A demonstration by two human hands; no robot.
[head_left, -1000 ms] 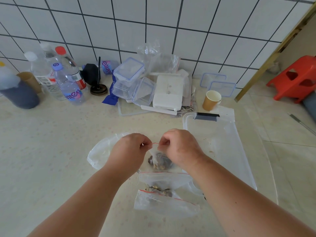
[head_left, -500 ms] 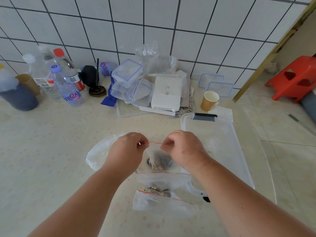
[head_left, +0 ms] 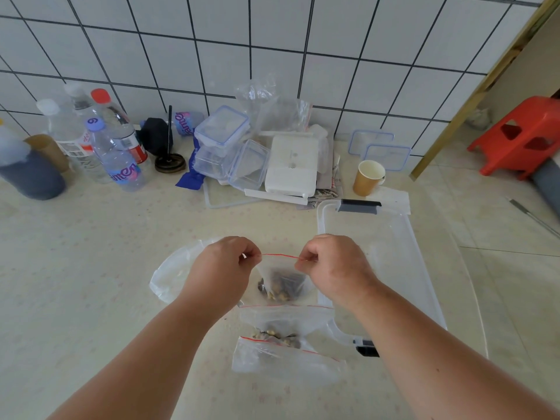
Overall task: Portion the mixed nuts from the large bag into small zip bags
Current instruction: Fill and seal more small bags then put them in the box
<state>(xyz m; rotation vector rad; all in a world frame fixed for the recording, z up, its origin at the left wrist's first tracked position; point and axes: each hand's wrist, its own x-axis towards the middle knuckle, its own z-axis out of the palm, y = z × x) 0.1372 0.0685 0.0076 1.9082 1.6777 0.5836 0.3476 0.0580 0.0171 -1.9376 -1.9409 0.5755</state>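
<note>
hands now wider apart than a second ago, red zip line (head_left: 280, 256) pulled out longer and straight between them. left hand (head_left: 225, 268) and right hand (head_left: 330, 265) each pinching one top corner of the small zip bag (head_left: 283, 281), fingers curled tight on the strip. bag hanging above the counter (head_left: 91, 268), nuts (head_left: 280, 287) gathered at its bottom. probably sealing this portion, so one more bag close to done.

by count: one bag in hand, two filled small zip bags (head_left: 281, 338) lying flat nearer the body, overlapping. large bag (head_left: 172, 274) slumped behind the left hand, contents not visible. one clear tub (head_left: 403, 237) just right of the hands. one paper cup (head_left: 366, 177), about four bottles (head_left: 112, 147) by the tiled wall.
</note>
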